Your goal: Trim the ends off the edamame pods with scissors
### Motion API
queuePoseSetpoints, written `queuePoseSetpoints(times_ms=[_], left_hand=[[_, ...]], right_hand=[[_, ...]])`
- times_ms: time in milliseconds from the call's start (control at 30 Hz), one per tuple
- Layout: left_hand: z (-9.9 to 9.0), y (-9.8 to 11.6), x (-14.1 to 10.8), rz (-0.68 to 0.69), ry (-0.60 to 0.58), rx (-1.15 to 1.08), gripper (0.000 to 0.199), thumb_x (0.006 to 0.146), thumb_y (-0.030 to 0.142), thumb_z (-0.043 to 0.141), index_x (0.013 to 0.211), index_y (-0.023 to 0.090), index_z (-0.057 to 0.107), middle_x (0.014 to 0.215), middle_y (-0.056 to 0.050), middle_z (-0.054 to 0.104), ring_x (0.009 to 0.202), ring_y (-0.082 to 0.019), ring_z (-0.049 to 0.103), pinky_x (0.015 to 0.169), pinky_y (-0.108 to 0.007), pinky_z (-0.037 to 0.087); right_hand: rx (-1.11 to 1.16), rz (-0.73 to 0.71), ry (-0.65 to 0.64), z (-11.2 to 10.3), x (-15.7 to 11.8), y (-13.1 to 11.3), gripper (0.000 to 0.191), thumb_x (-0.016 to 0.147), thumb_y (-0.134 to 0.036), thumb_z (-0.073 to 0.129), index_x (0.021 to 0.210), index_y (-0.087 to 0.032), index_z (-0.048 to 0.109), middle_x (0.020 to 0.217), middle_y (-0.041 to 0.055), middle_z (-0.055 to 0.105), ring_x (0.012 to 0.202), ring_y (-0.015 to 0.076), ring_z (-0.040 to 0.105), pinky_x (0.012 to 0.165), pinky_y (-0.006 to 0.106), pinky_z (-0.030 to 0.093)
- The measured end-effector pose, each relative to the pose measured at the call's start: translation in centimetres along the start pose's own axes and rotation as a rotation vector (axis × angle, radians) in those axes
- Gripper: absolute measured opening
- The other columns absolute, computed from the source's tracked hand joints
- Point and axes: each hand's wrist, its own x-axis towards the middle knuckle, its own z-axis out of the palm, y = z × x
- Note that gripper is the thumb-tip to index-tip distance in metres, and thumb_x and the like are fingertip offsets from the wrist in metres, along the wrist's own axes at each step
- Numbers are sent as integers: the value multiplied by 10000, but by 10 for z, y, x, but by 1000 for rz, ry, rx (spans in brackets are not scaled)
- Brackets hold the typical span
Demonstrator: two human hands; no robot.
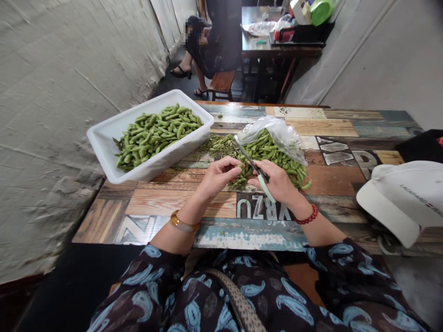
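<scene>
Green, a single pod [241,166] sits between the thumb and fingertips of the left hand [218,177], to the near right of the white tub [180,155]. The left grip is a light pinch around it, with only a little of the pod showing. The right hand [278,180] is closed on scissors [266,188], farther right of the tub, their blades pointing up and left past the pinched pod; how far they are parted is too small to tell.

For clean work here, I would pinch the pod by its middle, leave the end out beyond the thumb, and bring the blades to that end rather than toward the fingertips. A small, steady squeeze should suit something so slim; a hard one may bruise it.

Right of the tub, just beyond the hands, lies a heap of pods [272,150], with a clear plastic bag [289,133] partly over it. Small green scraps [219,145] lie on the table [183,203] close against the tub's right side. More pods [155,133] are inside the tub. A white cap [398,198] lies well to its right, and beyond the tub a person [224,41] sits on a stool [222,81].
</scene>
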Motion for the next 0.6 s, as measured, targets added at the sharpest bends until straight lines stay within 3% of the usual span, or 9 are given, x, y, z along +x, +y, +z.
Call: queuePoseSetpoints(times_ms=[167, 233, 367, 600], left_hand=[[-1, 3, 1, -155, 70, -287, 310, 690, 318, 831, 833, 155, 609, 681, 9, 649, 602, -85, 604, 579, -192, 484], [-2, 4, 2, -180, 82, -359, 332, 673, 292, 841, 831, 154, 584, 715, -1, 672, 630, -88, 636, 611, -198, 514], [-4, 4, 3, -168, 97, -430, 364, 667, 258, 849, 853, 165, 551, 721, 17, 670, 659, -84, 663, 665, -198, 558], [0, 0, 3, -163, 53, -499, 390, 633, 229, 880, 844, 154, 562, 719, 17, 682, 659, -86, 674, 661, -184, 569]], right_hand=[[-31, 47, 97, -1, 1, 1, 468, 872, -431, 695, 1254, -177, 601, 988, 92, 646, 811, 222, 641, 781, 396, 571], [-53, 32, 70, 0, -1, 0, 492, 864, -402, 706, 1284, -178, 579, 1046, 108, 630, 780, 211, 628, 753, 389, 575], [-69, -31, -37, 3, -4, -1, 549, 853, -338, 721, 1348, -200, 527, 1117, 119, 617, 895, 240, 626, 802, 406, 582], [-78, -37, -65, 4, -4, -2, 560, 844, -318, 732, 1348, -193, 522, 1106, 118, 607, 952, 257, 616, 819, 413, 579]])
